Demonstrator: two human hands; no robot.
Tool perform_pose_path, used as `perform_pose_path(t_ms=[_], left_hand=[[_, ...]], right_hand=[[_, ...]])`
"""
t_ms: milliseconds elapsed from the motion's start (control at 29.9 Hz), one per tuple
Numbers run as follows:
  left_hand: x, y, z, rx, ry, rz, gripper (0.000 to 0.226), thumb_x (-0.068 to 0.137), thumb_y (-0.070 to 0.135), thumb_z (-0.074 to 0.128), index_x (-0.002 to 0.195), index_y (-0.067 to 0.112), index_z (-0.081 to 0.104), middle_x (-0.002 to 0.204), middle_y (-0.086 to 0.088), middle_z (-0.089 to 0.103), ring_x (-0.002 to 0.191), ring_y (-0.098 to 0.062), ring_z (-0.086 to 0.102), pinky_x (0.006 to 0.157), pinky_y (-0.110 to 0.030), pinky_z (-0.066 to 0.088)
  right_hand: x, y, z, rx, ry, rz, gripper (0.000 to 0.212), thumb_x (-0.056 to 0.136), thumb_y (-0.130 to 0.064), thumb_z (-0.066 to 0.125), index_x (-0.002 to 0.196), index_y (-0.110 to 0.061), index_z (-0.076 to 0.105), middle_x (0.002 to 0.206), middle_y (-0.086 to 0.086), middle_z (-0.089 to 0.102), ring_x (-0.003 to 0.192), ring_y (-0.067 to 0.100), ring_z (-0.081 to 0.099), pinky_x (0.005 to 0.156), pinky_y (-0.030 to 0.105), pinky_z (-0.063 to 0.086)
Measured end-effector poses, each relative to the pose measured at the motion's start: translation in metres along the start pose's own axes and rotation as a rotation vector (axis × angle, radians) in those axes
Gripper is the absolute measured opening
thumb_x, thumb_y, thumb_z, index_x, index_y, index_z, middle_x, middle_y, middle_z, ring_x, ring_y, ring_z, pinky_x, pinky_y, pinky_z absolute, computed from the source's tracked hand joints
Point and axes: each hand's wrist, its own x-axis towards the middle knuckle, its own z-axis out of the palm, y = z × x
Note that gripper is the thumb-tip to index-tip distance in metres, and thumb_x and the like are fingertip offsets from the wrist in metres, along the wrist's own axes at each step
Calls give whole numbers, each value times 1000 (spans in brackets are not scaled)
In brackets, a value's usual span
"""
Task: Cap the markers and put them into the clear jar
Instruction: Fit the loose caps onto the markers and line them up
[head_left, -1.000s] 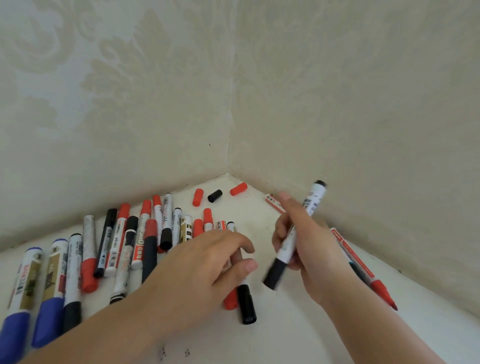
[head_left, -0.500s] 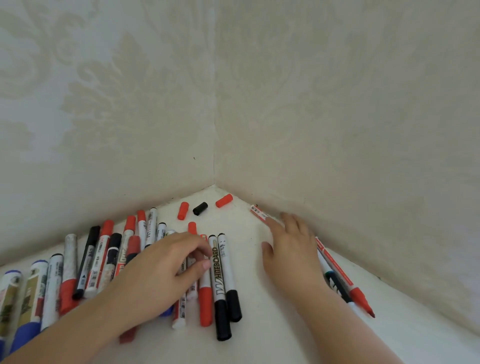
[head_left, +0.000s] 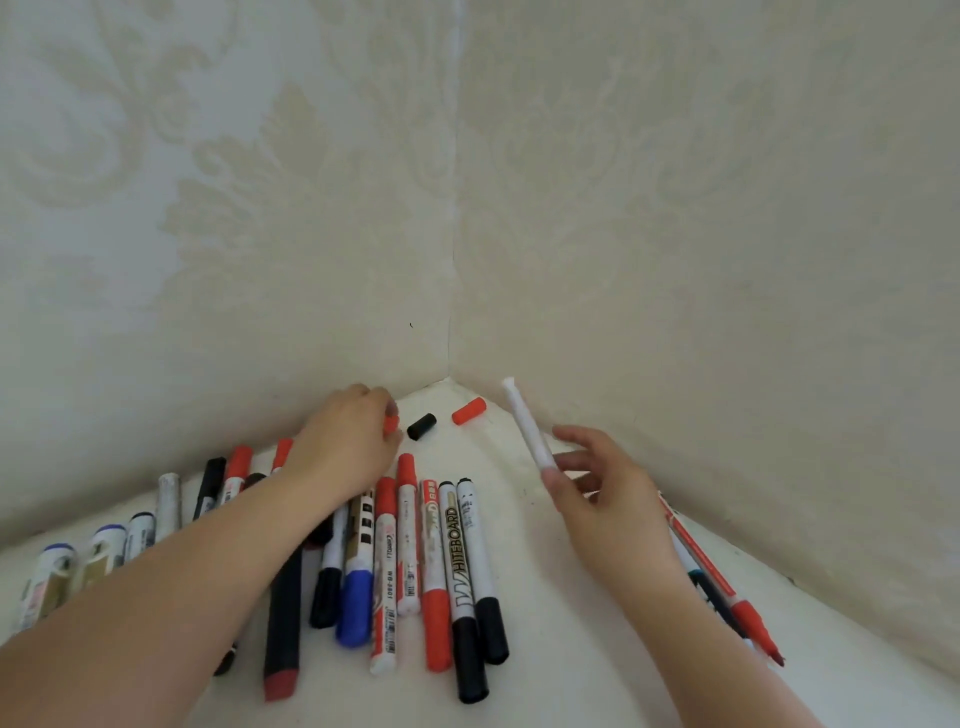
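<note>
At the far left of the white tabletop (head_left: 550, 597), a few blue-tipped markers (head_left: 52, 577) lie partly hidden behind the person's left forearm, with a plain white-barrelled one and some black and red-capped ones just beyond them near the wall. The left hand (head_left: 345, 441) reaches into the corner with its fingers curled down round a loose red cap (head_left: 390, 423), only a sliver of which shows past the fingertips. Below that hand the main row of markers (head_left: 410, 561) lies side by side, touching: a long dark one with a red end, a blue-capped one, several red ones, and two black-capped ones, one printed WHITEBOARD. Just beside the left hand's fingertips a black cap (head_left: 421, 426) lies on its side, and a second red cap (head_left: 468, 410) lies a little further right, close to the corner of the patterned walls (head_left: 675, 234). The right hand (head_left: 602, 488) holds a white uncapped marker (head_left: 527, 428) pinched between thumb and fingers, tilted up toward the corner, the other fingers spread loosely. Under that wrist, thin red and dark pens (head_left: 727, 587) lie along the right wall. The clear jar is nowhere in sight.
</note>
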Motion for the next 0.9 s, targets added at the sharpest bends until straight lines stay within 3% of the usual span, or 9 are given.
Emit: perform_pose_path(t_ms=[100, 167, 267, 401, 501, 568, 735, 902], left_hand=[[17, -8, 10, 141, -48, -48, 35, 89, 32, 51, 115, 8, 56, 111, -14, 63, 102, -31, 55, 84, -37, 46], [22, -9, 14, 128, -93, -64, 31, 90, 31, 51, 112, 11, 59, 109, -14, 65, 100, -32, 58, 80, -36, 48], [22, -10, 15, 35, -62, -43, 22, 88, 21, 53, 107, 19, 64, 107, -11, 66, 97, -30, 60, 80, -39, 50], [5, 7, -3, -264, 64, -19, 22, 84, 13, 60, 105, 18, 64, 101, -4, 65, 90, -19, 57, 79, -28, 43], [-38, 35, -21, -557, 134, 3, 22, 82, 10, 64, 96, 27, 59, 91, 12, 59, 80, -1, 54, 68, -9, 39], [-70, 50, -28, -667, 118, 52, 27, 81, 12, 65, 90, 36, 55, 87, 17, 58, 79, 3, 54, 66, -4, 38], [-97, 55, -28, -727, 39, 110, 25, 81, 18, 66, 86, 39, 55, 95, 33, 55, 82, 9, 52, 69, -4, 38], [-98, 50, -22, -771, -12, 80, 21, 77, 20, 71, 84, 36, 59, 89, 20, 60, 72, -7, 54, 65, -12, 44]], right_hand=[[3, 0, 2, 418, -40, 188, 31, 90, -13, 57, 116, -30, 52, 93, -4, 66, 70, 12, 61, 59, 15, 48], [4, 2, 4, 605, -63, 262, 25, 90, -8, 57, 114, -16, 56, 87, 1, 64, 70, 14, 62, 64, 23, 48], [1, 2, 6, 777, -82, 318, 16, 89, -3, 57, 104, -2, 57, 83, 9, 58, 68, 13, 61, 64, 22, 51], [-3, -4, 9, 811, -81, 314, 11, 85, -12, 63, 92, -6, 57, 76, 3, 61, 68, 11, 61, 61, 21, 51], [-6, -8, 10, 765, -56, 311, 13, 84, -19, 64, 83, -10, 55, 61, -4, 58, 56, 11, 52, 54, 23, 43], [-8, -11, 9, 802, -33, 314, 15, 85, -16, 63, 77, -13, 50, 55, -4, 51, 49, 11, 44, 50, 24, 38], [-9, -20, 0, 937, -55, 338, 20, 87, -20, 55, 68, -15, 59, 45, -1, 42, 40, 12, 35, 42, 23, 34], [-13, -25, -2, 958, -96, 287, 32, 88, -24, 53, 58, -16, 56, 43, -1, 36, 38, 12, 29, 40, 21, 31]])
